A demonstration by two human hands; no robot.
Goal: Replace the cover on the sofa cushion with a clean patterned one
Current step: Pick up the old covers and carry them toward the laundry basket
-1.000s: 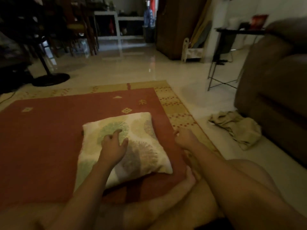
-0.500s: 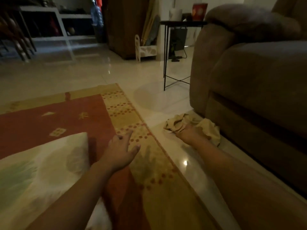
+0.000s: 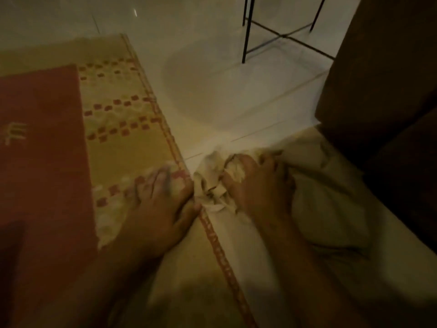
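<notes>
Bunching the crumpled beige cover (image 3: 326, 204) in a curled right hand (image 3: 257, 183) (probably to clear it away), left hand (image 3: 160, 197) braced flat on the rug (image 3: 118, 129).

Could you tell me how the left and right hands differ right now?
The left hand lies flat, fingers straight, on the rug; the right hand curls round the crumpled beige cloth. The left hand grips nothing; the right hand bunches fabric over the tiled floor. Both are bare and down at floor level.

A cloth (image 3: 331, 209) lies on the floor (image 3: 224, 102) just off the rug's (image 3: 118, 150) right edge, beside the sofa (image 3: 390, 91) at the right; table legs (image 3: 247, 31) stand behind them.
</notes>
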